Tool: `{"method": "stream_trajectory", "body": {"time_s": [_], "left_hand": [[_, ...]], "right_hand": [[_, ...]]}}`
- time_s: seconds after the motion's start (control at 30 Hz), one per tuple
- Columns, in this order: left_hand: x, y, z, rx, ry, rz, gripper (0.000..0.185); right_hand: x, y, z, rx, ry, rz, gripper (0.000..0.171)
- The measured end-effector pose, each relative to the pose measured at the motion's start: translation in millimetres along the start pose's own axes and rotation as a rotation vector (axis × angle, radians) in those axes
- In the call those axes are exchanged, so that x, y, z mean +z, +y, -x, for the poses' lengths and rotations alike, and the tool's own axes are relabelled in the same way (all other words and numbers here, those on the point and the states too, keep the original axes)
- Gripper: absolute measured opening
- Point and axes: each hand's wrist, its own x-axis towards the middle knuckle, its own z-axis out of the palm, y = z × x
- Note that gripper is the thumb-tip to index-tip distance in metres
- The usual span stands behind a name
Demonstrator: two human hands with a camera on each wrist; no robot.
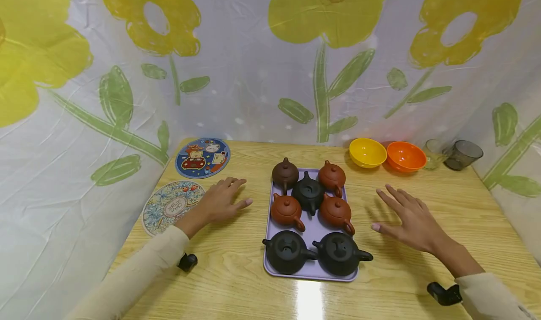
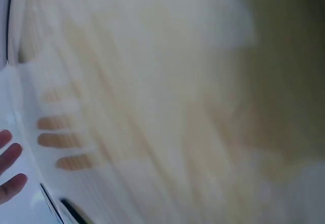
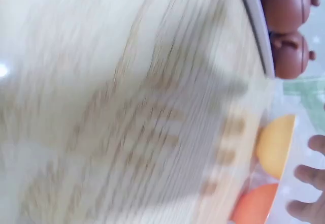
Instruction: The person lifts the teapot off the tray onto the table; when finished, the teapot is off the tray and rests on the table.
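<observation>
Head view shows your left hand (image 1: 221,199) and right hand (image 1: 407,217) flat, fingers spread, either side of the purple tray (image 1: 310,229); its clay teapots (image 1: 310,195) look fragile and loose-lidded, so lift by the rims

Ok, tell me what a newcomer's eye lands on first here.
Probably the lilac tray at the middle of the wooden table, crowded with seven small teapots, brown ones behind and two black ones in front. An open left hand and right hand flank it, and a yellow bowl and orange bowl sit behind on the right.
</observation>
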Motion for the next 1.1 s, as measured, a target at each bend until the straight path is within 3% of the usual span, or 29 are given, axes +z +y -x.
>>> {"method": "stream_trajectory", "body": {"time_s": [0.33, 0.6, 0.83, 1.0, 1.1], "left_hand": [[1.8, 27.8, -10.9, -0.078, 0.026, 0.214, 0.056], [6.7, 48.5, -26.3, -0.187, 0.005, 0.353, 0.04], [16.3, 57.9, -39.1, -0.199, 0.015, 0.422, 0.033], [20.2, 61.7, -46.9, -0.198, 0.016, 0.418, 0.032], [22.3, 64.3, -50.4, -0.195, 0.0, 0.433, 0.033]], "right_hand": [[1, -23, 6, 0.027, -0.139, -0.438, 0.063], [5, -38, 9, 0.037, -0.183, -0.608, 0.04], [14, -45, 17, 0.072, -0.24, -0.712, 0.024], [23, -47, 22, -0.009, -0.257, -0.775, 0.008], [27, -47, 24, -0.076, -0.236, -0.789, 0.009]]}}
